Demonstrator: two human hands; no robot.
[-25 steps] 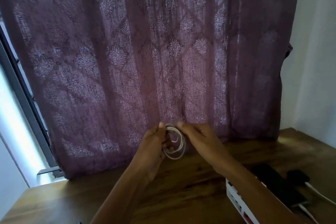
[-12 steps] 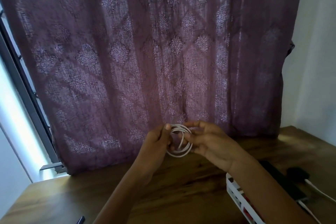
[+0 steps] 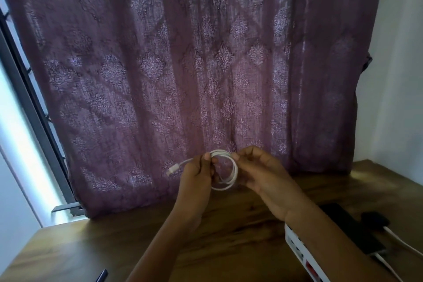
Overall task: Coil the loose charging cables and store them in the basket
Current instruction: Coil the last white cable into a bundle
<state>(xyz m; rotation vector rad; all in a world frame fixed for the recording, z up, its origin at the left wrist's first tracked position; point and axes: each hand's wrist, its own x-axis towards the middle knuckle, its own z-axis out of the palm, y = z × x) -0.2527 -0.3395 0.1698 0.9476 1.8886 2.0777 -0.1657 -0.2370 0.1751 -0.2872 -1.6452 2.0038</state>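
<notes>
A white charging cable [image 3: 231, 178] is wound into a small coil and held in the air above the wooden table [image 3: 229, 231], in front of the curtain. My left hand [image 3: 196, 176] grips the coil's left side, and the cable's plug end sticks out to the left of it. My right hand [image 3: 263, 174] pinches the top right of the coil with thumb and fingertips. The white basket [image 3: 302, 256] stands at the lower right, mostly hidden under my right forearm.
A purple patterned curtain [image 3: 194, 64] hangs close behind the table. At the right lie a dark phone [image 3: 350, 226], a black adapter [image 3: 375, 220] and white cables [image 3: 400, 242]. A dark object [image 3: 101, 276] shows at the bottom edge left.
The cable's plug end now pokes out to the left past my left hand. My right hand has shifted from the coil's inside to pinching its top right.
</notes>
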